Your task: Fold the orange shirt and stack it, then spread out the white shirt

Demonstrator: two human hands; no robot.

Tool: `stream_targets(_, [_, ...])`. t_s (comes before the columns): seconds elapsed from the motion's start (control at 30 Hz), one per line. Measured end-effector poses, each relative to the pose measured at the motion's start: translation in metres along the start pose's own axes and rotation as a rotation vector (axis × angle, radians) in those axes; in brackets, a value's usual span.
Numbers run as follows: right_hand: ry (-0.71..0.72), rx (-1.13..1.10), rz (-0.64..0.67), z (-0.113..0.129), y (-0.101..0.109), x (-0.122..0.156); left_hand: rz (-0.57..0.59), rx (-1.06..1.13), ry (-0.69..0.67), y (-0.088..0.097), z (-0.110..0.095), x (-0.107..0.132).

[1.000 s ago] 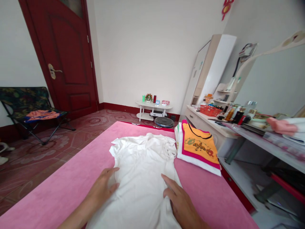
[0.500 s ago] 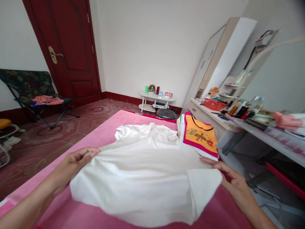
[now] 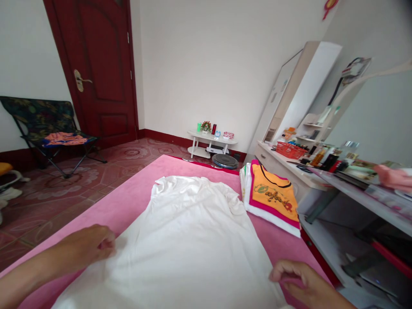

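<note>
A white short-sleeved T-shirt (image 3: pixel 196 240) lies spread on a pink bed cover (image 3: pixel 144 180), its neck and sleeves toward the far end. My left hand (image 3: pixel 88 246) hovers at the shirt's left edge, fingers loosely curled with a gap by the thumb and no cloth seen between them. Beside the right edge is my right hand (image 3: pixel 299 279), thumb and fingers bent and apart, a fingertip close to or touching the cloth. The shirt's near hem runs out of the bottom of the view.
A stack of folded clothes (image 3: pixel 273 195), orange and magenta on top, lies right of the shirt. A dressing table (image 3: pixel 283 165) with bottles and a red basket (image 3: pixel 291 150) flanks the bed. Left stands a folding chair (image 3: pixel 48 116); a low white table (image 3: pixel 212 136) is at the far wall.
The shirt has come down from being held up by both hands and now lies flatter, stretched toward me. Both hands have let go and moved lower and nearer.
</note>
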State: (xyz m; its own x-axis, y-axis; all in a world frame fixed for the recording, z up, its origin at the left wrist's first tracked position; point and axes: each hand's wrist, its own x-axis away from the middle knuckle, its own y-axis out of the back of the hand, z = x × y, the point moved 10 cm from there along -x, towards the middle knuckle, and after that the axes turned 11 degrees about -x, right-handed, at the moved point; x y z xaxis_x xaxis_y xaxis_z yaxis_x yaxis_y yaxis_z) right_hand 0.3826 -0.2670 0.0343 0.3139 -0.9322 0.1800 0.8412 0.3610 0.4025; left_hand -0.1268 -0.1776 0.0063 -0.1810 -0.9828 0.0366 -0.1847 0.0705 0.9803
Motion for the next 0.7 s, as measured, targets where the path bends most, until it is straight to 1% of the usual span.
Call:
stream_targets(0.07, [0.049, 0.041, -0.063, 0.006, 0.006, -0.027, 0.01, -0.065, -0.064, 0.005, -0.024, -0.025])
stream_targets(0.1, [0.077, 0.064, -0.084, 0.009, 0.004, -0.042, -0.003, -0.067, -0.095, 0.009, -0.04, -0.04])
stream_targets(0.17, [0.142, 0.108, -0.111, 0.015, -0.008, -0.073, -0.038, 0.002, -0.184, 0.011, -0.078, -0.069])
stream_targets(0.23, [0.212, 0.151, -0.109, 0.02, -0.025, -0.103, -0.075, 0.078, -0.275, 0.004, -0.112, -0.095])
stream_targets(0.27, [0.243, 0.191, -0.106, 0.022, -0.032, -0.115, -0.099, 0.104, -0.307, -0.002, -0.124, -0.106])
stream_targets(0.3, [0.265, 0.251, -0.115, 0.022, -0.034, -0.126, -0.126, 0.11, -0.318, -0.009, -0.131, -0.116])
stream_targets(0.33, [0.267, 0.337, -0.145, 0.022, -0.032, -0.136, -0.157, 0.098, -0.314, -0.017, -0.135, -0.125])
stream_targets(0.37, [0.242, 0.441, -0.193, 0.02, -0.025, -0.144, -0.193, 0.074, -0.301, -0.023, -0.135, -0.132])
stream_targets(0.43, [0.151, 0.648, -0.294, 0.017, -0.001, -0.157, -0.269, 0.017, -0.277, -0.033, -0.131, -0.143])
stream_targets(0.5, [0.075, 0.792, -0.361, 0.021, 0.022, -0.167, -0.324, -0.01, -0.268, -0.034, -0.126, -0.151])
stream_targets(0.53, [0.066, 0.831, -0.377, 0.026, 0.031, -0.173, -0.331, -0.009, -0.262, -0.034, -0.123, -0.156])
stream_targets(0.6, [0.108, 0.848, -0.403, 0.039, 0.039, -0.188, -0.324, 0.012, -0.2, -0.028, -0.112, -0.17])
stream_targets(0.67, [0.185, 0.799, -0.429, 0.048, 0.041, -0.207, -0.345, 0.037, -0.079, -0.015, -0.096, -0.188])
stream_targets(0.7, [0.211, 0.755, -0.44, 0.049, 0.04, -0.217, -0.365, 0.044, -0.005, -0.008, -0.087, -0.197])
